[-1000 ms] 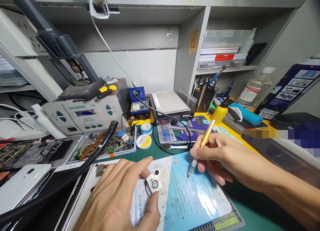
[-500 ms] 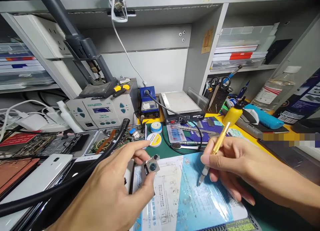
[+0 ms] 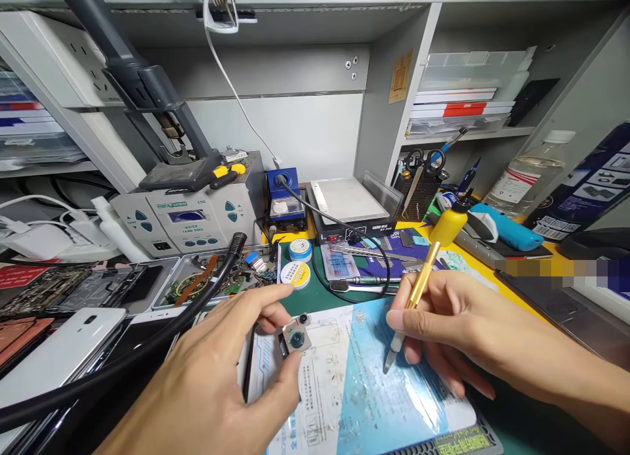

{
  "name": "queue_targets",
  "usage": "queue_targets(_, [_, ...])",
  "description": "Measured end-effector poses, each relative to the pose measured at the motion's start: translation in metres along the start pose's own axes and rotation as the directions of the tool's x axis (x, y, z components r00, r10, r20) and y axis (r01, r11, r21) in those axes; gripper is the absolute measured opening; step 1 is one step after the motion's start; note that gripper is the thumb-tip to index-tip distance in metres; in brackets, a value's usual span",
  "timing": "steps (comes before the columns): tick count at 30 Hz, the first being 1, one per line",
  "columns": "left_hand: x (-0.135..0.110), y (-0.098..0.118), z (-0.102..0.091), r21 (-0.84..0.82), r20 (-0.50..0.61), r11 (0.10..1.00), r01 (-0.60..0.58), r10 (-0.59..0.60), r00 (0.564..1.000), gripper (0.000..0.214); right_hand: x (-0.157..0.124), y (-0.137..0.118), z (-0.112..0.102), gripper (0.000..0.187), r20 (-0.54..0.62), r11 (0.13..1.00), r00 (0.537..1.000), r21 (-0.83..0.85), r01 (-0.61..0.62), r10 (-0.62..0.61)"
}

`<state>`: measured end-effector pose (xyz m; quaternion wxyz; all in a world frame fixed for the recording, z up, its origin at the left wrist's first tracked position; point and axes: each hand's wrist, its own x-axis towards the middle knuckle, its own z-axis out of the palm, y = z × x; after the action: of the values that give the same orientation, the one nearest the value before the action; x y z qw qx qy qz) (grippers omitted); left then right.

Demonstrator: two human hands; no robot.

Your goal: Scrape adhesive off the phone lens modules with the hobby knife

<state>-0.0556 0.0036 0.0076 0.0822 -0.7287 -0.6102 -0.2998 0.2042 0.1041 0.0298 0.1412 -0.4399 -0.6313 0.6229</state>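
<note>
Pinched between the thumb and fingers of my left hand [image 3: 216, 369] is a small phone camera module [image 3: 296, 337], a metal-framed piece with one large and one small lens facing up toward me. My right hand [image 3: 443, 330] grips a slim gold pen-shaped tool [image 3: 420, 287] like a pen. Its greyish tip points down, just above or touching the light-blue part of a printed sheet [image 3: 374, 402]; I cannot tell which. The camera module is over the sheet's white part, apart from the tool's tip. Some of my right fingers curl beneath the tool.
A black hose [image 3: 162, 346] crosses the left side, over several phones. Behind are a grey control station [image 3: 197, 218], a tray of circuit boards [image 3: 231, 278], round tins [image 3: 295, 274] and a flat heating plate [image 3: 352, 202]. At right stand a yellow bottle [image 3: 447, 228] and a clear bottle [image 3: 526, 173].
The whole view has shifted slightly, so the bench appears further left. Both hands keep their grips on the camera module and the gold tool, with little other movement.
</note>
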Motion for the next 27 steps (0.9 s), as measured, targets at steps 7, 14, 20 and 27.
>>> queue_targets(7, [-0.004,0.000,0.001,-0.009,-0.006,1.000,-0.025,0.025,1.000,0.038,0.001,0.002,-0.003,0.021,0.037,1.000,0.999,0.029,-0.004,0.003])
queue_targets(14, [-0.007,0.002,0.002,-0.048,0.008,0.995,-0.083,0.083,0.996,0.045,0.000,-0.002,-0.001,0.023,0.047,0.997,0.998,0.068,-0.040,0.037])
queue_targets(20, [-0.010,0.014,0.006,-0.151,0.051,0.984,-0.094,0.102,0.993,0.045,0.002,-0.003,-0.001,0.024,0.048,0.997,0.998,0.061,-0.037,0.034])
queue_targets(27, [-0.007,0.026,0.008,-0.187,0.152,0.977,-0.105,0.135,0.979,0.050,0.002,0.003,-0.002,0.019,0.051,0.997,0.999,0.080,0.012,-0.016])
